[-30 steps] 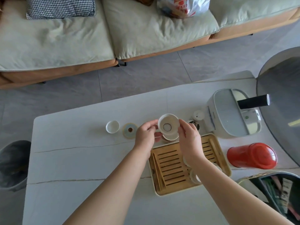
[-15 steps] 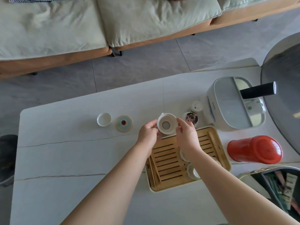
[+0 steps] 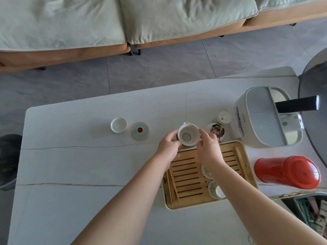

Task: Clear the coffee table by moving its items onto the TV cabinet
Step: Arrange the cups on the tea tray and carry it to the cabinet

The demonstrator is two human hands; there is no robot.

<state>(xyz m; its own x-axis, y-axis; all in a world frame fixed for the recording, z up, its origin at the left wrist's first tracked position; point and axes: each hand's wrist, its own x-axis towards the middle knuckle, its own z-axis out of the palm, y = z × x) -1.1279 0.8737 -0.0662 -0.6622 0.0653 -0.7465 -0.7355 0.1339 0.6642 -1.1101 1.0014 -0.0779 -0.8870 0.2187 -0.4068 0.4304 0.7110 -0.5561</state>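
Basically nothing cleared yet: small cup (image 3: 118,125) and coaster (image 3: 140,130) sit on the desk (image 3: 70,174). Left hand (image 3: 169,145) and right hand (image 3: 207,149) both grip the strainer cup (image 3: 188,135) just behind the bamboo tray (image 3: 187,174); kettle (image 3: 263,119) and red canister (image 3: 287,172) remain too.

One cam only, head-worn, wide-angle, looking fwd and steeply down over the counter (image 3: 70,174). Sitting close above it, w/ both forearms reaching in from the bottom edge. Facing the sofa (image 3: 123,23) across a strip of tiled floor (image 3: 159,68) at the top. Lens is bending the counter's edges outward. No 2nd view, so nothing is being shared.
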